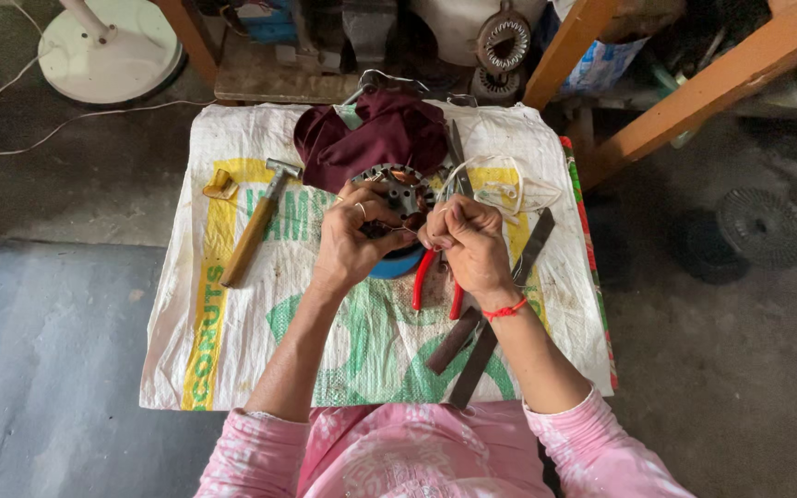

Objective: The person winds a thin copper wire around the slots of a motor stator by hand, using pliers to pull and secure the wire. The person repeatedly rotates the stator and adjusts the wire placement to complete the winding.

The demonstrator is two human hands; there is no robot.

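Nearest, pink patterned sleeves (417, 452) at the lower edge, forearms reaching out over a white woven sack printed in green and yellow (371, 350), spread as a work mat. On the sack, two flat dark metal strips (486, 318) lying crossed, and red-handled pliers (424, 277) set down just below the hands. Left hand (348, 240) with fingertips pinched on a thin wire; right hand (468, 244), red thread at the wrist, likewise pinched on that fine wire (408, 229), both closed tight around it. Just beyond, touching the hands, a round grey metal motor stator with slotted core (403, 189) resting on a blue disc (398, 263); slots partly hidden, so extent of winding done hard to judge. Further left, a wooden-handled hammer (255, 221) lying untouched. Farthest, a crumpled maroon cloth (371, 134) and a loose coil of pale wire (500, 189).
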